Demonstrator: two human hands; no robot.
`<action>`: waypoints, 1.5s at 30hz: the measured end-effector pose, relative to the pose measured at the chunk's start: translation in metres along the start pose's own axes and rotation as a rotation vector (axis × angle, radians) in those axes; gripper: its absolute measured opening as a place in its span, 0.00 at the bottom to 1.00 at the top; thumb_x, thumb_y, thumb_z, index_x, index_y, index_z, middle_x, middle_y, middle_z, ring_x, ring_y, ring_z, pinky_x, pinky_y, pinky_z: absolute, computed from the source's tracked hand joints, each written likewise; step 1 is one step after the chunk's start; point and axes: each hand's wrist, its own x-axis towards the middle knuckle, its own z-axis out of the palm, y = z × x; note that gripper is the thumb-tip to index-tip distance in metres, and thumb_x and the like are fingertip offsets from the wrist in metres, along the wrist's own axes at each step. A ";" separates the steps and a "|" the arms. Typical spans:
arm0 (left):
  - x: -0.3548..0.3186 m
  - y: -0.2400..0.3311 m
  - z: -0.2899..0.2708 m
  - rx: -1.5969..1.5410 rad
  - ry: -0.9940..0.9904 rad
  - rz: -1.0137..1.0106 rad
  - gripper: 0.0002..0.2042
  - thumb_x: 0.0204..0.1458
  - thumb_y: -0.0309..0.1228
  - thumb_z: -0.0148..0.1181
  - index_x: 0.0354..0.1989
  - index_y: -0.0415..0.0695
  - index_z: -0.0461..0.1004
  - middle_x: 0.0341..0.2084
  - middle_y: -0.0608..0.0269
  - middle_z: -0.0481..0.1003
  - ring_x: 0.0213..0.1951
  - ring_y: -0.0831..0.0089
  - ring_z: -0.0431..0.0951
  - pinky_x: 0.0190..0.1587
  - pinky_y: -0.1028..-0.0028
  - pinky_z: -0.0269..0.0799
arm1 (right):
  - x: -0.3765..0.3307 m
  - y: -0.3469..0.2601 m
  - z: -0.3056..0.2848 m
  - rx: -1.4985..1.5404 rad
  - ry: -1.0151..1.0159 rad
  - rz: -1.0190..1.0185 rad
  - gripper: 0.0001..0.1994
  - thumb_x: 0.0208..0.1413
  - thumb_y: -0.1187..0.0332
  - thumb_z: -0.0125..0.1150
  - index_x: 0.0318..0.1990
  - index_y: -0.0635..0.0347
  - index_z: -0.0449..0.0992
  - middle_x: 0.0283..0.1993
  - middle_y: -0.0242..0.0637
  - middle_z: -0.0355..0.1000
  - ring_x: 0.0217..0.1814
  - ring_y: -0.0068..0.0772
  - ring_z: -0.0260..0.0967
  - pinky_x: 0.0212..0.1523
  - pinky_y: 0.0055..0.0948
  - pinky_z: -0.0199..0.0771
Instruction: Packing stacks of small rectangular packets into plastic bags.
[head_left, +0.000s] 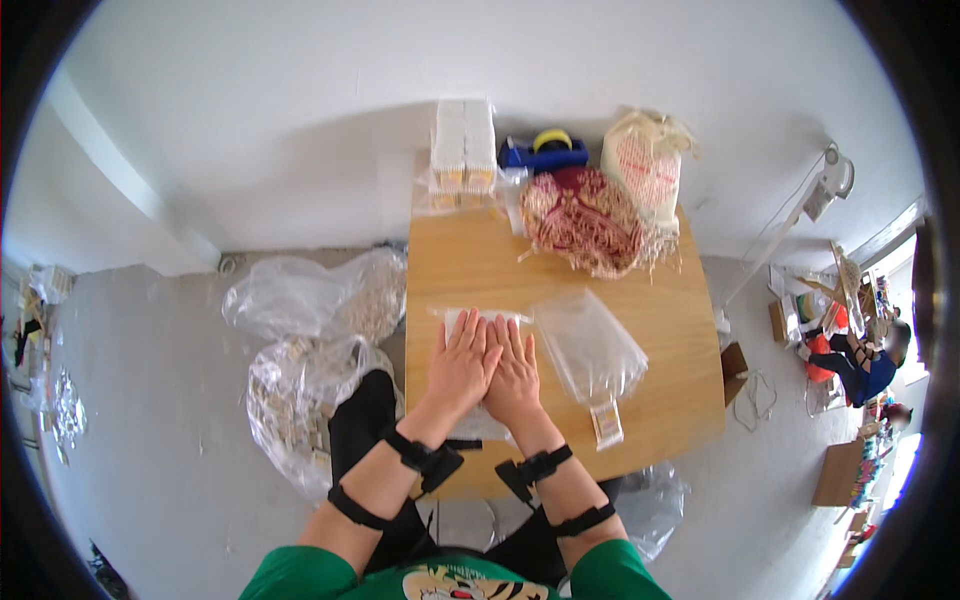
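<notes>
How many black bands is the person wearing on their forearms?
4: left wrist-side band, left elbow-side band, right wrist-side band and right elbow-side band.

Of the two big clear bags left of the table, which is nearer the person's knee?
The lower bag: the knee overlaps its edge, while the upper bag lies nearer the wall.

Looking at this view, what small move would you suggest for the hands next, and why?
I would perhaps lift the right hand slightly, leaving the left hand in place: both lie flat over the white packet, hiding most of it from view.
</notes>
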 end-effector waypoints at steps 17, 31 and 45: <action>-0.045 -0.020 0.004 -1.550 -0.206 -0.628 0.31 0.66 0.50 0.34 0.70 0.41 0.44 0.67 0.56 0.53 0.66 0.65 0.55 0.67 0.70 0.49 | -0.020 0.045 0.034 1.239 -0.111 0.479 0.20 0.67 0.60 0.47 0.60 0.61 0.65 0.55 0.34 0.68 0.55 0.22 0.63 0.57 0.26 0.62; -0.052 0.021 -0.165 -1.419 -0.262 -0.097 0.44 0.40 0.23 0.74 0.66 0.43 0.52 0.58 0.66 0.64 0.60 0.73 0.63 0.62 0.71 0.58 | -0.070 0.002 -0.122 1.265 -0.035 -0.015 0.39 0.35 0.79 0.74 0.60 0.59 0.64 0.57 0.34 0.67 0.59 0.30 0.64 0.58 0.33 0.66; -0.099 0.015 -0.194 -2.273 -0.473 -0.648 0.30 0.61 0.50 0.46 0.64 0.40 0.61 0.61 0.54 0.65 0.61 0.69 0.66 0.60 0.67 0.65 | -0.125 -0.040 -0.194 0.060 0.565 -0.855 0.26 0.45 0.73 0.68 0.52 0.42 0.65 0.55 0.33 0.66 0.63 0.39 0.64 0.67 0.48 0.58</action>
